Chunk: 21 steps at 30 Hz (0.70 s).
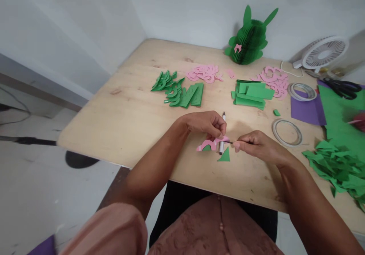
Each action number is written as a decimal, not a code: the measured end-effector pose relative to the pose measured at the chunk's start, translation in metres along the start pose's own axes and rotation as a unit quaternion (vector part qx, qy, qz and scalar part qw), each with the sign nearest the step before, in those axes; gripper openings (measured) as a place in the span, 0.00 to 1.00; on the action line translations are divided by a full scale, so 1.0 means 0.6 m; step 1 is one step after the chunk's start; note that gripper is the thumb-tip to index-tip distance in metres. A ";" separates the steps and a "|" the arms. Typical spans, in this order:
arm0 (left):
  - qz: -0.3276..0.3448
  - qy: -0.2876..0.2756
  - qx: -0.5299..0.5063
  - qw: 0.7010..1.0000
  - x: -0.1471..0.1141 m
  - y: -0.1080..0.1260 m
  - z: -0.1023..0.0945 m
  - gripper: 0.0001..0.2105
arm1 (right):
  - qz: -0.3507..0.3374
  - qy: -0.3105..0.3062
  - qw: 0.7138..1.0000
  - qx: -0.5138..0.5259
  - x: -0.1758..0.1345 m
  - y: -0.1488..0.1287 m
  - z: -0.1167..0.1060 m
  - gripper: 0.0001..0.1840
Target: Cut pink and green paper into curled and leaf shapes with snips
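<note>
My left hand has its fingers pinched on a curved pink paper cutout near the table's front edge. From the right, my right hand grips a thin dark pointed tool, its tip at the pink paper; its exact kind is too small to tell. Between the hands lies a white pen with dark ends, partly covered by the paper and fingers. Just below it is a green paper triangle. A bit of green also shows under the pink arch.
Behind my hands are green cutouts, pink cutouts and stacked green strips. A green honeycomb paper figure stands by the wall. Rightward lie tape rolls, black scissors, a white fan and green scraps.
</note>
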<state>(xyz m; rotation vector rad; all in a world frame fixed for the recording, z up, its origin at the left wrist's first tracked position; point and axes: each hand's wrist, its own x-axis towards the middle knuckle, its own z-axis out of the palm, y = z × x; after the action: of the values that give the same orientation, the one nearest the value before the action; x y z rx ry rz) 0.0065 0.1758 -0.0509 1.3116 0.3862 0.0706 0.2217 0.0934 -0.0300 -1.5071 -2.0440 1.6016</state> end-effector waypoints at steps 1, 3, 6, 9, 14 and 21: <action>-0.001 -0.002 0.001 1.000 0.000 0.000 0.001 0.04 | -0.002 -0.003 1.000 -0.003 0.000 -0.001 0.000 0.24; -0.005 -0.004 0.002 1.000 -0.001 0.001 0.002 0.04 | -0.007 -0.008 1.000 -0.009 0.000 -0.002 0.000 0.24; -0.009 -0.008 0.006 1.000 -0.001 0.002 0.004 0.04 | -0.012 -0.015 1.000 -0.019 0.000 -0.002 0.000 0.25; -0.006 -0.014 0.013 1.000 -0.002 0.004 0.005 0.04 | -0.010 -0.022 0.999 -0.023 0.001 0.001 0.001 0.25; -0.009 -0.020 0.015 1.000 -0.002 0.004 0.007 0.04 | -0.011 -0.021 0.999 -0.026 0.001 0.003 0.002 0.26; -0.002 -0.007 0.014 1.000 -0.002 0.004 0.005 0.03 | -0.006 -0.028 0.999 -0.015 -0.001 -0.001 0.000 0.25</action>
<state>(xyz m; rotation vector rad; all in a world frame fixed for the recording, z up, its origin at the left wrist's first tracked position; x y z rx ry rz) 0.0065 0.1734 -0.0474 1.3389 0.3788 0.0537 0.2217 0.0929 -0.0291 -1.4736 -2.1111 1.6357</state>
